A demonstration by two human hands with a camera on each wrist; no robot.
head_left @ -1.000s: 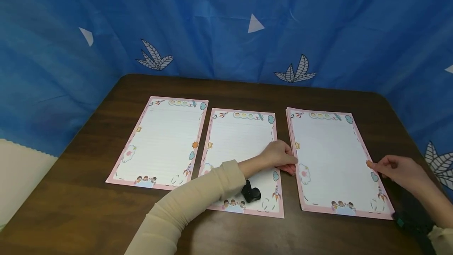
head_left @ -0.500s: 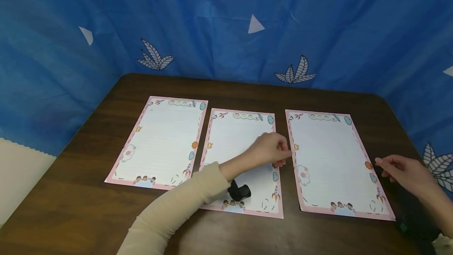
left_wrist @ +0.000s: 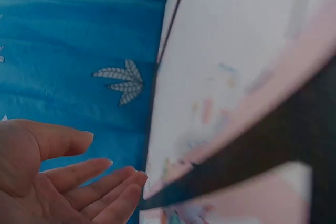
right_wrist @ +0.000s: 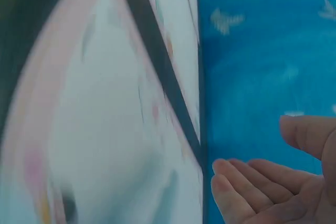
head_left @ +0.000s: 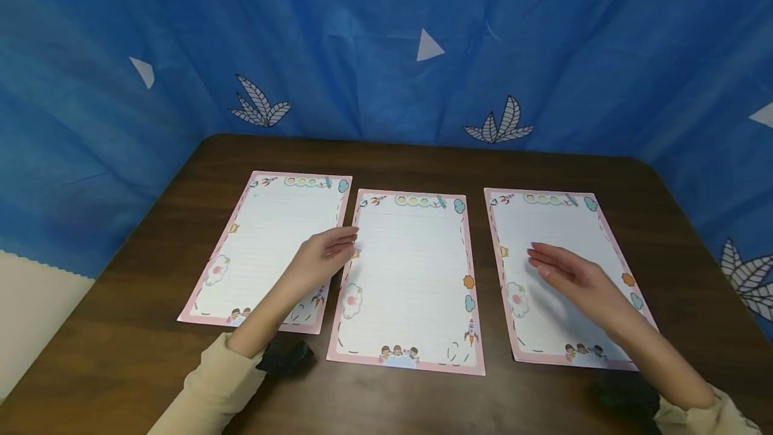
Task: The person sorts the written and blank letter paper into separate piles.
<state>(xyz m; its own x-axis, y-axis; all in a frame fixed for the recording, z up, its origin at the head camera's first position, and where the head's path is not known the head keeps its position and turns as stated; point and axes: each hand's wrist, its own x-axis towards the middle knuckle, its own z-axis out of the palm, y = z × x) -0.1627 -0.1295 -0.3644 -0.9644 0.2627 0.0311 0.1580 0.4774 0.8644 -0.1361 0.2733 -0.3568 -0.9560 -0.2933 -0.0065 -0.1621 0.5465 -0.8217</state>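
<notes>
Three pink-bordered sheets of paper lie apart in a row on the table: the left sheet (head_left: 280,233), the middle sheet (head_left: 410,267) and the right sheet (head_left: 561,233). My left hand (head_left: 320,257) hovers over the left sheet's right edge, its fingertips near the middle sheet. The right hand (head_left: 568,277) hangs above the right sheet and casts a shadow on it. In the left wrist view the fingers (left_wrist: 100,192) are relaxed, thumb apart, holding nothing. The right wrist view shows the fingers (right_wrist: 257,184) likewise loose and holding nothing.
The dark brown wooden table (head_left: 423,401) carries all the sheets. A blue curtain (head_left: 362,52) with white leaf and triangle prints hangs behind its far edge. At the far left is a cream-coloured surface (head_left: 36,314).
My left hand has left the right sheet's left edge and swung left past the middle sheet. My right hand has let go of the right sheet's edge and moved left over it.
</notes>
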